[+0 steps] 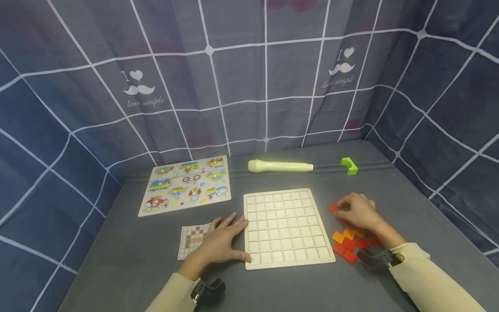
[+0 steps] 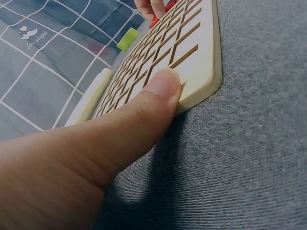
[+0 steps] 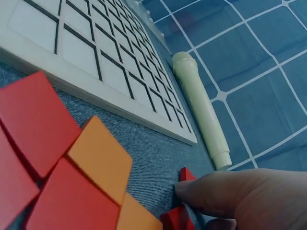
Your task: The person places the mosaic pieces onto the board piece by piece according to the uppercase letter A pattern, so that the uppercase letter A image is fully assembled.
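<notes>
My left hand [image 1: 223,243] lies along the left edge of a pale wooden grid board [image 1: 288,227], fingers spread, thumb on its near left corner. In the left wrist view that thumb [image 2: 144,103] presses the board's rim. To the board's right, my right hand [image 1: 359,210] pinches a small red square tile [image 1: 333,208] between thumb and fingers. Close below it lies a loose group of red tiles [image 1: 350,256] and orange tiles [image 1: 338,237]. A printed pattern card [image 1: 188,242] with coloured squares is partly covered by my left hand.
A picture puzzle board [image 1: 183,186] with vehicle shapes lies at the back left. Behind the grid board is a pale yellow toy microphone [image 1: 280,166]. A green arch block [image 1: 349,166] stands at the back right. Checked cloth walls [image 1: 241,78] enclose the grey table.
</notes>
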The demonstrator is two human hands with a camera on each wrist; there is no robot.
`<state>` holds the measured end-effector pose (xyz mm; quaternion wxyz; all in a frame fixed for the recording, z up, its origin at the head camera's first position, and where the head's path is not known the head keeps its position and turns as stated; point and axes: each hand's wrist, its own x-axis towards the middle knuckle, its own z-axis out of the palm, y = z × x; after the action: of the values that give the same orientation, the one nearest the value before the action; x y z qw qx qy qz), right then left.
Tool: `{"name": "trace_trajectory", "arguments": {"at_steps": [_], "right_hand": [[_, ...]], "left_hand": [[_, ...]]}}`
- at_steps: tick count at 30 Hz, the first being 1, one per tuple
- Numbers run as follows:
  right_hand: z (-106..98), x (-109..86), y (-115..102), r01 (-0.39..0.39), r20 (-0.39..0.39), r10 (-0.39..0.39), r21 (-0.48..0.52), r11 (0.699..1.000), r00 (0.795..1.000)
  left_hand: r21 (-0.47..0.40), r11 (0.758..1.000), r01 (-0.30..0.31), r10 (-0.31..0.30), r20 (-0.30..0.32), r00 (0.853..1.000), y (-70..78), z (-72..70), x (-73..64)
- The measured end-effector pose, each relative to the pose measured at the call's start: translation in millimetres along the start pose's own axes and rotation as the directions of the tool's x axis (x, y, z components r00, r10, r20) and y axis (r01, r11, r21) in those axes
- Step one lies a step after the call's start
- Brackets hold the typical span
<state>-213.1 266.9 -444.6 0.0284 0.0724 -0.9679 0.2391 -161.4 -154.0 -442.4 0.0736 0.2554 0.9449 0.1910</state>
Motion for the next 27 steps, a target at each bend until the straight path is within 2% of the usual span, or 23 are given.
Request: {"name": "trace_trajectory", "arguments": {"at_steps": [5, 10, 19, 23, 27], "right_hand": [[-1.8, 6.5, -5.5, 0.037, -0.017, -0.037, 0.008, 0.999, 0.999], [-3.5, 19.8, -21.3, 0.141, -0.006, -0.141, 0.000, 0.990, 0.990], [11.4, 46.8, -54.5, 0.337, 0.030, -0.338, 0.022, 0.941, 0.941], [20.7, 56.8, -69.4, 0.384, 0.045, -0.385, 0.027, 0.923, 0.922], [31.8, 66.1, -84.9, 0.413, 0.068, -0.411, -0.026, 0.910, 0.909]], "left_hand": [[-0.004, 1.000, 0.005, -0.005, 0.017, 1.000, -0.4, -2.2, 1.3], [-0.015, 1.000, 0.013, -0.013, 0.032, 0.999, 0.5, -3.3, 3.1], [-0.022, 0.999, 0.029, -0.028, 0.058, 0.998, 2.8, -3.1, 3.4], [-0.019, 0.999, 0.035, -0.033, 0.056, 0.998, 1.3, -3.4, 3.9], [-0.026, 0.999, 0.043, -0.041, 0.065, 0.997, 0.7, -3.5, 3.8]]}}
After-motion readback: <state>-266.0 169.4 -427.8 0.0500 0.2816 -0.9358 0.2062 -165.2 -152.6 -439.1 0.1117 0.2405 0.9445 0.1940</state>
